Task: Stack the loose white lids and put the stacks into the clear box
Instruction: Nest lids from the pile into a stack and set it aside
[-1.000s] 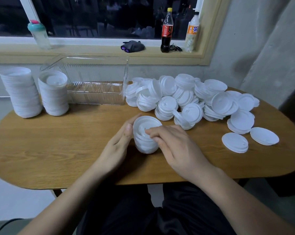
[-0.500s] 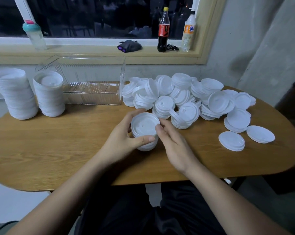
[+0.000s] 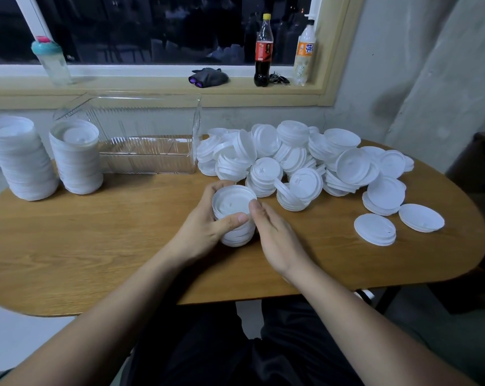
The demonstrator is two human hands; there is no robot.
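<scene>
Head view: a short stack of white lids (image 3: 233,215) stands on the wooden surface (image 3: 96,246) directly in front of the person. Its long axis is close to upright, and the recessed top lid faces up toward the camera. The base appears to meet the surface.

The left hand (image 3: 205,229) grips the stack from 9 o'clock. Its fingers wrap round the far side and its thumb lies across the near side. The right hand (image 3: 277,235) is flat, with fingers straight and held together. Its fingertips (image 3: 254,206) touch the stack's top rim at 3 o'clock, and it holds nothing.

The clear box (image 3: 149,140) sits at 11 o'clock from the held stack, against the wall. Its long axis runs left to right and its opening faces up. A band of bare wood lies between the box's near wall and the held stack.

Two tall stacks (image 3: 75,157) of lids stand upright just left of the box, at 10 o'clock, close together near the left end of the surface.

The pile of loose lids (image 3: 291,160) covers the area from 12 to 2 o'clock, starting just beside the box's right wall. Lids in it lie flat, tilted and on edge. The nearest are just beyond the right hand's fingertips. Two low flat stacks (image 3: 375,229) lie apart from the pile at 3 o'clock, near the rounded right edge.

Bare wood extends from the held stack toward 9 o'clock and back to the near edge at 6 o'clock.
</scene>
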